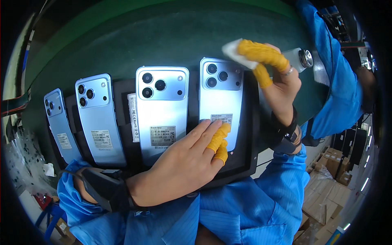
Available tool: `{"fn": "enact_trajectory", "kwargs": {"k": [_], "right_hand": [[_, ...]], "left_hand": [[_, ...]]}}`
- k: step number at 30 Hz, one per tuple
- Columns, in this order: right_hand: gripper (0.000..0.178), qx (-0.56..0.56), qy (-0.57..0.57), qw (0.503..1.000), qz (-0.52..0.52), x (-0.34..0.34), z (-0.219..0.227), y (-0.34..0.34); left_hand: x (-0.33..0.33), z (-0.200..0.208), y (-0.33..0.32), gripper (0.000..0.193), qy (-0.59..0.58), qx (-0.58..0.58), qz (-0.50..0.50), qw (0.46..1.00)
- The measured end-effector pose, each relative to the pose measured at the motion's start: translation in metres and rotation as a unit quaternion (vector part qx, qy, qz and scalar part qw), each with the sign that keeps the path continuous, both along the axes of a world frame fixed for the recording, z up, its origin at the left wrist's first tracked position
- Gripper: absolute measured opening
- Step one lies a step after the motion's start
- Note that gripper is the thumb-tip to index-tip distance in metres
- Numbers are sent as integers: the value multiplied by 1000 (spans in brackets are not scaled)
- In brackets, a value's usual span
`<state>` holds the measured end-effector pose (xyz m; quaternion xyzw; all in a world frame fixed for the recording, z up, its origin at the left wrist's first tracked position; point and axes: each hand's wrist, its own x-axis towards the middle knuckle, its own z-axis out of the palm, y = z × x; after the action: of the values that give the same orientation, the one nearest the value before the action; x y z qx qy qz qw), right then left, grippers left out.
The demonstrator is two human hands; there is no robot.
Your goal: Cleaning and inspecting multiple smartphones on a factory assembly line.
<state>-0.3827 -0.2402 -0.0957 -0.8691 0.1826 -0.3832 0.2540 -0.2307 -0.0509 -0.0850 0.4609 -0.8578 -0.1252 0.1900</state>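
Observation:
Four light-blue smartphones lie back side up in a row, each with a camera block and a grey label. The rightmost smartphone (218, 96) is under my left hand (179, 167), whose fingers lie flat across its label and lower back. Yellow finger covers wrap some of that hand's fingers. Over the same phone's upper right corner, my right hand (277, 77) pinches a folded white wipe (236, 52) between yellow-covered fingers. To the left are a second smartphone (162, 110), a third smartphone (101, 122) and the leftmost smartphone (61, 122).
The phones rest on a black tray (249, 151) on a dark green table (163, 36). Beyond my right hand stands a translucent bottle (294, 55) with a metal top. Another person's blue sleeve (339, 90) is at the right. Cardboard boxes (326, 196) sit on the floor, lower right.

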Motion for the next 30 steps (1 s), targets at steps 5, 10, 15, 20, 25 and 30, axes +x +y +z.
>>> {"fn": "enact_trajectory", "kwargs": {"k": [5,10,15,20,25,30], "right_hand": [[11,-73,74,980,171,19,-2,1],[14,-33,51,980,190,-14,0,-14],[16,-28,26,997,72,6,0,-8],[20,-65,68,979,180,3,6,-16],[24,-49,80,994,62,-27,5,-20],[21,-89,111,989,31,-4,10,15]], "left_hand": [[1,4,-1,15,6,14,-7,1000],[1,7,-1,15,6,18,-15,1000],[0,5,-2,15,-11,5,-17,1000],[3,8,-2,14,-4,17,-25,1000],[2,9,-4,13,-15,5,-28,999],[5,9,-5,16,-18,16,-36,999]]}}
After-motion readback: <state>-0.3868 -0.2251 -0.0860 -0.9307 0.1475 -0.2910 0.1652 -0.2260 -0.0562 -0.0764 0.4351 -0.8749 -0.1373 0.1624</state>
